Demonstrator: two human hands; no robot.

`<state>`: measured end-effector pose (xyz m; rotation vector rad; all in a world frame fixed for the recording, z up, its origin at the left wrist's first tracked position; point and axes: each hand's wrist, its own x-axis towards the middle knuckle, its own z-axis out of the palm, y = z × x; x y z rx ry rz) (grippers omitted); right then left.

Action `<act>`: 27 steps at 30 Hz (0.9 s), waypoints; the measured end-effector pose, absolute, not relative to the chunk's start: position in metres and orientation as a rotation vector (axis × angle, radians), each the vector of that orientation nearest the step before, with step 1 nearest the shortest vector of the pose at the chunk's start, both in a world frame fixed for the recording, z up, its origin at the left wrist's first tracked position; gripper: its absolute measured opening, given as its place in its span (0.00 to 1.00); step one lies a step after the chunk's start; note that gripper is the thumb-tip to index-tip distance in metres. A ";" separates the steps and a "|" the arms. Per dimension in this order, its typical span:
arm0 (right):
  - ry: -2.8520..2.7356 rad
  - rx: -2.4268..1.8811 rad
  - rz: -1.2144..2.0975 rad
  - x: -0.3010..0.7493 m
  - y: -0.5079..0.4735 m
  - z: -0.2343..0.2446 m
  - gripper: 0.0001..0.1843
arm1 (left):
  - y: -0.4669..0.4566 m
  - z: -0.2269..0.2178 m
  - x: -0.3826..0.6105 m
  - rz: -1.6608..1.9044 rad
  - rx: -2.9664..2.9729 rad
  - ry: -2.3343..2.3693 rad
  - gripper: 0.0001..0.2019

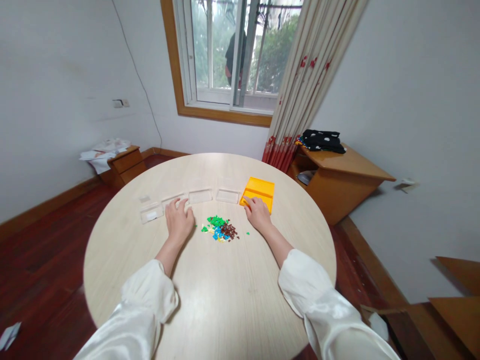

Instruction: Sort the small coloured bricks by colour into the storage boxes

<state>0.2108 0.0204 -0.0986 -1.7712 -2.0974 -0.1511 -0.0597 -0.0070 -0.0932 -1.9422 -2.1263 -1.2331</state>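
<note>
A small heap of tiny coloured pieces (220, 229), green, blue, brown and yellow, lies in the middle of the round pale wood table (210, 295). My left hand (179, 218) rests palm down just left of the heap, fingers stretched toward a row of clear plastic trays (200, 196). My right hand (257, 211) lies to the right of the heap, fingers spread, its fingertips touching the near edge of a yellow tray (258, 191). Neither hand holds anything.
Several clear trays stand in an arc behind the heap. A single green piece (247, 233) lies apart to the right. A low wooden cabinet (343, 175) with dark cloth stands at the right, a small nightstand (124, 165) with papers at the left, a window behind.
</note>
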 end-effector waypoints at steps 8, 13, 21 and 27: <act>-2.264 -1.655 -0.141 0.202 0.026 -0.097 0.21 | -0.007 -0.091 -0.054 -0.736 -1.887 -2.387 0.25; -2.261 -1.631 -0.132 0.204 0.027 -0.099 0.20 | -0.003 -0.094 -0.054 -0.646 -1.953 -2.396 0.24; -2.242 -1.612 -0.111 0.205 0.021 -0.099 0.20 | -0.010 -0.092 -0.053 -0.613 -1.995 -2.335 0.23; -2.236 -1.617 -0.108 0.208 0.013 -0.101 0.20 | -0.015 -0.093 -0.051 -0.625 -2.068 -2.297 0.23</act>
